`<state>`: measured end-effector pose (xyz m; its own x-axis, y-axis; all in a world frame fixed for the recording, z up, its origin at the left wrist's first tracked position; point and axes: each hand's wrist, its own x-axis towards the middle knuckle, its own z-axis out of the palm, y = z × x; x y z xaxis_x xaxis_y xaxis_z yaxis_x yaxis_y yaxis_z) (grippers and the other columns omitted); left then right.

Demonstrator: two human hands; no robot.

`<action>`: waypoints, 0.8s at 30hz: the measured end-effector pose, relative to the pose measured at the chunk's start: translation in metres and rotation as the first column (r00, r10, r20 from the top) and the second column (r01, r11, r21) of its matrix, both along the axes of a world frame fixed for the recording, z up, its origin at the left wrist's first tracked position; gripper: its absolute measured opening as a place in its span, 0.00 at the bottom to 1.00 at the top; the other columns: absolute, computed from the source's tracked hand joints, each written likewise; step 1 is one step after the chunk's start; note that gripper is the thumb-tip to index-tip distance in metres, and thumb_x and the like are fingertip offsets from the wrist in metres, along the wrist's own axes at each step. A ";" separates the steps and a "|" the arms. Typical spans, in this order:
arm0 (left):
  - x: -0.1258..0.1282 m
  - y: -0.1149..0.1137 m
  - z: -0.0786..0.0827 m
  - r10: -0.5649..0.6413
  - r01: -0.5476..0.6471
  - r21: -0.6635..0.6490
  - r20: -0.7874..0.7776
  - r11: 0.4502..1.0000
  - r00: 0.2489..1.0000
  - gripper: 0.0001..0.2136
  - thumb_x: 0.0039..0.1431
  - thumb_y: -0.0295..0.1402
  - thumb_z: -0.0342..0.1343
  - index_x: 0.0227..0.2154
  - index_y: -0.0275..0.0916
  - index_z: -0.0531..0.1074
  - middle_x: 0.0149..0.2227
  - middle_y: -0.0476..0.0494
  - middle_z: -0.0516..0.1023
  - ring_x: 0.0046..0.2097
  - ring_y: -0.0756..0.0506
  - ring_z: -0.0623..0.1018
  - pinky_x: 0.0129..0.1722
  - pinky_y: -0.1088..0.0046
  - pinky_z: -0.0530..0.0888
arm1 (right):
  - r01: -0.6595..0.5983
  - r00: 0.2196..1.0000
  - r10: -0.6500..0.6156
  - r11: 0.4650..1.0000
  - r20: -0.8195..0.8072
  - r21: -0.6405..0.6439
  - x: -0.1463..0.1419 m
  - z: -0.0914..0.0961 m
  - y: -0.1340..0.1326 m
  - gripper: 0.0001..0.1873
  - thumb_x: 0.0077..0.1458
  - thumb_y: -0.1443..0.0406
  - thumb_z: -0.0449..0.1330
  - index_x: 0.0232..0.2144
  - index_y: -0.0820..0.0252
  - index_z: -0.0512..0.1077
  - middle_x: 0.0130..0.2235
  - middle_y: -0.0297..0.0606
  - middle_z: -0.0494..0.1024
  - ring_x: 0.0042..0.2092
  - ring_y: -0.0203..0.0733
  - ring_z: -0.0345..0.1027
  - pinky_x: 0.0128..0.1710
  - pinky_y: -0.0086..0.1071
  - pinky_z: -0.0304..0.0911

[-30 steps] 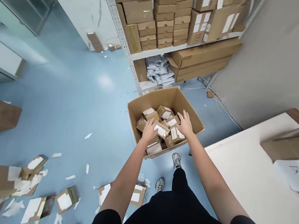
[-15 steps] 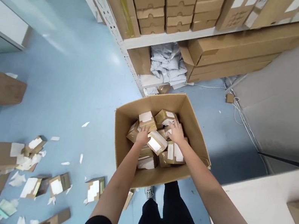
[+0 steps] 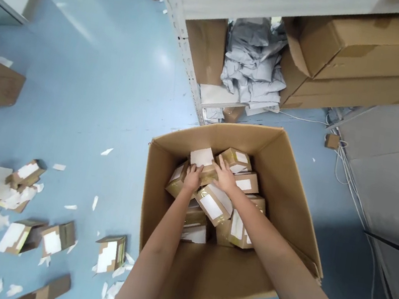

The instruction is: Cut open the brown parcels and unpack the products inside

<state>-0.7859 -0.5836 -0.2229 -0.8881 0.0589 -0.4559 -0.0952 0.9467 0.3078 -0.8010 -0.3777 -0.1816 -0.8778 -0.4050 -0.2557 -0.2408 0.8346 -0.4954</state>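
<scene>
Both hands are down inside a large open cardboard carton holding several small taped cardboard boxes. Against the near left side of one small cardboard box, white-labelled on top, my left hand presses with curled fingers. My right hand bears on the same box's right side, fingers partly bent, so the box is between both hands. Just below it lies another labelled box, tilted. A taped box sits behind my right hand, and a flatter one is to its right.
A metal shelf ahead carries long cardboard boxes and grey mailer bags. Opened small boxes and paper scraps lie on the blue floor at left. Cables run along the wall at right.
My right hand has moved left from the boxes at right onto the white-labelled box by my left hand. The view has come closer to the carton.
</scene>
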 end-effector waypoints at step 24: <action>0.088 0.061 0.186 -0.164 0.259 0.193 -0.403 0.946 0.900 0.45 0.59 0.19 0.56 0.77 0.55 0.51 0.79 0.38 0.50 0.77 0.33 0.58 0.73 0.48 0.66 | 0.135 0.940 -0.077 0.979 -0.331 0.155 0.098 0.164 0.028 0.47 0.55 0.77 0.61 0.75 0.57 0.59 0.76 0.54 0.55 0.74 0.69 0.52 0.71 0.62 0.55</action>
